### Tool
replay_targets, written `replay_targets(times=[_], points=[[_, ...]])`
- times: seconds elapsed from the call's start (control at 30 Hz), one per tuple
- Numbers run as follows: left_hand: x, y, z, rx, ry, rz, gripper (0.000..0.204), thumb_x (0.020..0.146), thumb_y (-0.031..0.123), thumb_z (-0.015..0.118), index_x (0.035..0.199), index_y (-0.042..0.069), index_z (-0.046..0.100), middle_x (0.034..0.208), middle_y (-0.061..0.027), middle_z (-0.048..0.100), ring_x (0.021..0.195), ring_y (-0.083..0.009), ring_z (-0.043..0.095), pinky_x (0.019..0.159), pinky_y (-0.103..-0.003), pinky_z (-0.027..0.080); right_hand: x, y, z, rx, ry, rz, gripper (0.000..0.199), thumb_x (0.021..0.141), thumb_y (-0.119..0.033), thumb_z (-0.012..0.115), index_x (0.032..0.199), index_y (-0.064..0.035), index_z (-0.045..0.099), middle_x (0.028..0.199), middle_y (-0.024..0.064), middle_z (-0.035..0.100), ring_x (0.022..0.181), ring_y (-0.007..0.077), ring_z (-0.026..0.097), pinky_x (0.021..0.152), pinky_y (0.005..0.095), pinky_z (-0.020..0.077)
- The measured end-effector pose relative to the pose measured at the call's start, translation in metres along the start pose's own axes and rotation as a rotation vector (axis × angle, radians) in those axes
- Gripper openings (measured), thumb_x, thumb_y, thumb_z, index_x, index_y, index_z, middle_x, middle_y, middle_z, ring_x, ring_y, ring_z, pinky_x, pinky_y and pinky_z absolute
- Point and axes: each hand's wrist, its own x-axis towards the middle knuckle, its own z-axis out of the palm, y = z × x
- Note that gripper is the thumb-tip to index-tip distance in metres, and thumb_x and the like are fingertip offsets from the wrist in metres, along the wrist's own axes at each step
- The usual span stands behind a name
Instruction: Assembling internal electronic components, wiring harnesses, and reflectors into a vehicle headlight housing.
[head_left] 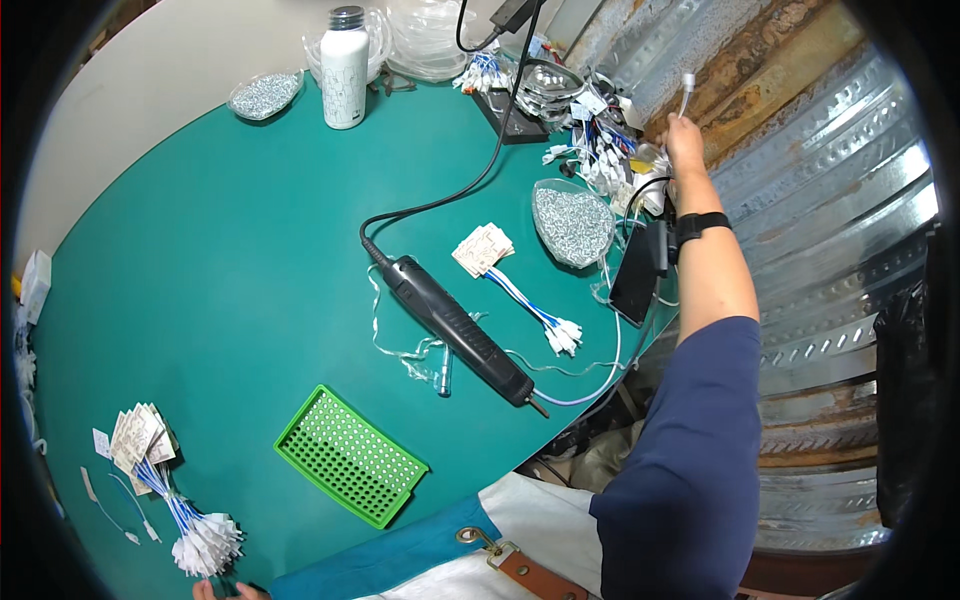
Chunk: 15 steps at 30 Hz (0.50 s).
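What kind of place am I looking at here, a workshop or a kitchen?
Most likely a small electronics assembly bench. On the green table lie a corded electric screwdriver, clear bags of small screws and bundles of wired little circuit boards. The right hand holds up a small white-tipped cable.

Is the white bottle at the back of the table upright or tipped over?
Upright. The white bottle stands on its base on the green table, dark cap on top, beside a clear bowl of small metal parts.

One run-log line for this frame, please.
right hand: raised at table's far edge, pinching white connector | left hand: at wire bundle | electric screwdriver: lying idle on green table
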Motion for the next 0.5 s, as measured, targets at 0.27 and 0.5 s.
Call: replay_targets(times=[0.27,0.5], points=[[0.002,-0.001,-0.006,0.055,-0.052,-0.005,0.034,0.078,0.024,0.062,0.095,-0.003,0.05,0.083,-0.0163,0.056,0.07,-0.0346,0.056,0.066,-0.042,0.051,-0.043,0.024,0.01,-0.563,-0.702,0.072,0.029,0.071,-0.026,0.068,0.091,-0.0053,0.065,0.063,0.0092,0.058,0.053,0.0184,0.055,0.05,0.0343,0.0443],[0.012,0.006,-0.01,-0.007,-0.091,0.009,0.029,0.079,0.023,0.061,0.09,-0.002,0.049,0.082,-0.0171,0.055,0.068,-0.0348,0.056,0.064,-0.042,0.05,-0.037,0.029,0.019,-0.698,-0.693,0.063,0.04,0.064,-0.031,0.074,0.09,-0.0008,0.068,0.091,0.0159,0.067,0.083,0.0288,0.064,0.075,0.0363,0.0488]])
